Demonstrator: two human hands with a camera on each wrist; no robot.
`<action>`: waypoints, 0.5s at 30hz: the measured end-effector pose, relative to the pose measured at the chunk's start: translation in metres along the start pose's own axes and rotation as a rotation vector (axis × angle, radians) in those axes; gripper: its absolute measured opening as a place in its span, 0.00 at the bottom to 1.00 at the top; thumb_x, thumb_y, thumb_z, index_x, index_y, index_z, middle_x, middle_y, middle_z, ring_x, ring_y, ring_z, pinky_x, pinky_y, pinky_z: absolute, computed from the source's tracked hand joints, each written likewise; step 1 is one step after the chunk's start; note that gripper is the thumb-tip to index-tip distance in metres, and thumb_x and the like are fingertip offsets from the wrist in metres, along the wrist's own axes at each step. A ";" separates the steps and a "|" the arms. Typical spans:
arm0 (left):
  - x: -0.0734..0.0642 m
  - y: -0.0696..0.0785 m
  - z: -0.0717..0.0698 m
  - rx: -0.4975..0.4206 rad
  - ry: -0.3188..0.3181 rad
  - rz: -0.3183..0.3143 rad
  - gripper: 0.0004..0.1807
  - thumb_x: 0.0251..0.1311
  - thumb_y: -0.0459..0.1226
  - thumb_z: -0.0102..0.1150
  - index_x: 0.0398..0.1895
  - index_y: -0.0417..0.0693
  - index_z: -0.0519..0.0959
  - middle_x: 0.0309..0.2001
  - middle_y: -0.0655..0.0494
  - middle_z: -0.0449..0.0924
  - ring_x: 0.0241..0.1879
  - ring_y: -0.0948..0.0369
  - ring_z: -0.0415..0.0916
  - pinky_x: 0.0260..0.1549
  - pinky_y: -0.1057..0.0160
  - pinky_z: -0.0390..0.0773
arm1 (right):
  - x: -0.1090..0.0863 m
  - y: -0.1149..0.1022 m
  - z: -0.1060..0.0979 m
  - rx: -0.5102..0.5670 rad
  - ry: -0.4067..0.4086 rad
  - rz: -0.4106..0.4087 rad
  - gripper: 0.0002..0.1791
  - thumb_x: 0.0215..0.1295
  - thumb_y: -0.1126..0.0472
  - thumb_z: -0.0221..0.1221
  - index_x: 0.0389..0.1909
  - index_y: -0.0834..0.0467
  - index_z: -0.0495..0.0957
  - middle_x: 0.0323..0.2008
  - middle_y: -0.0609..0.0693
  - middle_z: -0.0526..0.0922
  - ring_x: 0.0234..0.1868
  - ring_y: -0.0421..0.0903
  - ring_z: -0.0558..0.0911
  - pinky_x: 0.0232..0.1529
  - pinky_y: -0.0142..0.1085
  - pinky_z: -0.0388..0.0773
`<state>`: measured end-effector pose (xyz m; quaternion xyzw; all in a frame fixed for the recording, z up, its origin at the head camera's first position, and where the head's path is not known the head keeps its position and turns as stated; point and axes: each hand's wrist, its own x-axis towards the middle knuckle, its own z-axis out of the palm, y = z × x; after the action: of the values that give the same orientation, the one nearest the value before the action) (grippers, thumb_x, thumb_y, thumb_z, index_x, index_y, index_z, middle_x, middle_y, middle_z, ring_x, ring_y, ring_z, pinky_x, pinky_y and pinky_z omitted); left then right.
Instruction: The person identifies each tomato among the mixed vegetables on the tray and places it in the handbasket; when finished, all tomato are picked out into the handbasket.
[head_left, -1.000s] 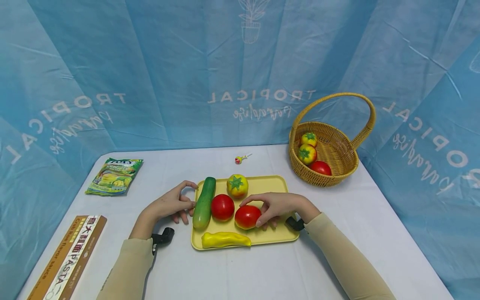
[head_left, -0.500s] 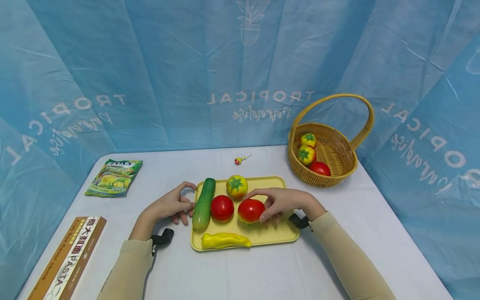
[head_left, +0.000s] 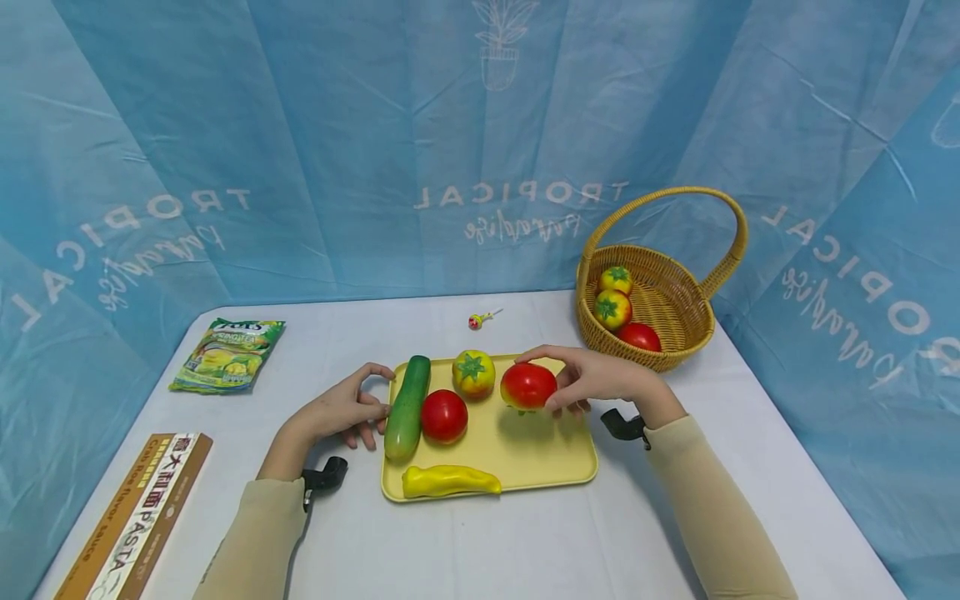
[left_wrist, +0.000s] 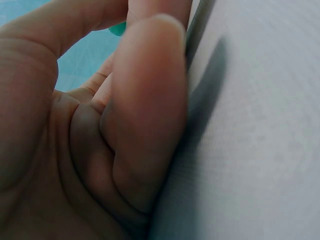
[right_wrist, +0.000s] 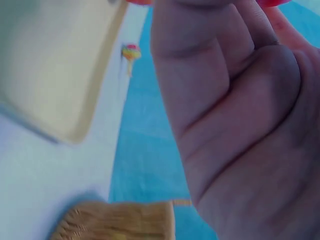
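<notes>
My right hand point(head_left: 600, 379) pinches a red tomato point(head_left: 528, 386) with its green leaves facing down, held above the right part of a pale yellow tray point(head_left: 517, 467). In the right wrist view mostly the right palm point(right_wrist: 240, 110) shows. At the tray's left edge my left hand point(head_left: 341, 408) rests with loosely bent fingers, fingertips right at the rim beside a green cucumber point(head_left: 408, 408). The left wrist view has the left hand point(left_wrist: 95, 120) low over the white cloth. Also on the tray lie another red tomato point(head_left: 444, 417), a yellow-red tomato point(head_left: 474, 374) and a yellow pepper point(head_left: 450, 481).
A wicker basket point(head_left: 678, 325) with a tall handle stands at the back right, holding several tomatoes. Behind the tray lies a lollipop point(head_left: 476, 321). On the left are a green snack bag point(head_left: 228, 356) and a long pasta box point(head_left: 135, 517). A blue curtain point(head_left: 337, 167) hangs behind.
My right hand has lifted the tomato off the tray and carried it back and to the right. The left hand has stayed at the tray's left edge.
</notes>
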<state>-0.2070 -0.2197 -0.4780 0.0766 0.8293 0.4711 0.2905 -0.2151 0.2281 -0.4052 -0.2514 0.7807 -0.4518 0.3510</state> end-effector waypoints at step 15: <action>0.000 0.001 0.001 0.006 0.011 -0.010 0.34 0.71 0.41 0.61 0.75 0.55 0.57 0.32 0.50 0.88 0.22 0.53 0.86 0.20 0.65 0.82 | -0.043 0.007 -0.044 0.093 0.424 -0.011 0.41 0.71 0.55 0.69 0.79 0.41 0.60 0.37 0.68 0.89 0.24 0.56 0.80 0.26 0.41 0.81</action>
<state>-0.2069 -0.2187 -0.4780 0.0709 0.8328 0.4675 0.2879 -0.2228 0.2848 -0.3825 -0.1384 0.8141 -0.5319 0.1875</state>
